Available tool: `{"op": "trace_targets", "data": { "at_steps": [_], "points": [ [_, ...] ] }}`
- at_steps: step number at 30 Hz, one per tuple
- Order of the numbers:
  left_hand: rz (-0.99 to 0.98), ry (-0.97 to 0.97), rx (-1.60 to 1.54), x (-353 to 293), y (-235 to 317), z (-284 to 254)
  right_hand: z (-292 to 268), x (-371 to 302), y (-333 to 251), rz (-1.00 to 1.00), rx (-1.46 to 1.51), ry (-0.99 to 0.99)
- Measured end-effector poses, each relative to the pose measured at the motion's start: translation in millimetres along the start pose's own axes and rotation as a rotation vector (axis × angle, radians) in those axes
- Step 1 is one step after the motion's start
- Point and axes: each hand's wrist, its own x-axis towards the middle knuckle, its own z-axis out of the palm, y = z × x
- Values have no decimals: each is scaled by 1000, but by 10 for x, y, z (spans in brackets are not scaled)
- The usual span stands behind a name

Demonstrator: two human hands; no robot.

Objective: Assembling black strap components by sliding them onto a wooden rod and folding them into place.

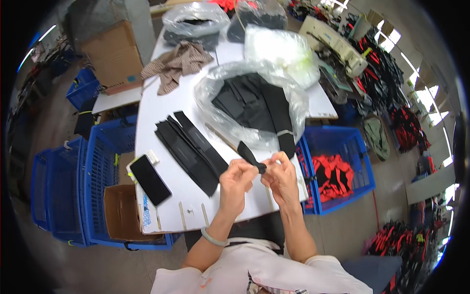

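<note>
Two bare hands at the near edge of the counter (169, 213), both on one black fabric strip (249, 153). Left hand (236, 181): fingers closed, thumb and index pinching the strip's bunched near end. Right hand (282, 180): fingers also pinched on that end, just beside the left fingertips; exact overlap of the fabric hidden. Strip's long axis slants from far left to near right; free end points away from the person, loose in the air, nearer the left hand. Surface, left to right: dark-screened phone (151, 180) by the left edge, then a batch of black strips (182, 158) lying slantwise, its near end close to the left hand; brown striped cloth (182, 63) farther back; open clear plastic bag (219, 121) of folded black fabric (245, 100) beyond the hands. Room, left to right: blue crates, one holding a cardboard box (121, 210); taller carton (111, 56) behind; at right, a blue crate (341, 141) with red and black pieces (338, 179), cream machine (335, 45), probably for sewing, red-and-black heaps past it.
</note>
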Motion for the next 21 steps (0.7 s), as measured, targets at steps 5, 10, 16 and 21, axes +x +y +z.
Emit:
{"op": "trace_targets", "data": {
  "at_steps": [5, 10, 16, 21],
  "points": [
    [-8, 0, -35, 44, -84, -67, 108, -73, 41, -33, 128, 54],
    [121, -2, 31, -23, -161, 17, -19, -105, 142, -81, -89, 71],
    [220, 23, 318, 23, -248, 12, -15, -185, 170, -128, -502, 219],
    [79, 15, 463, -26, -308, -80, 1, -185, 273, -364, -699, 288]
  ]
}}
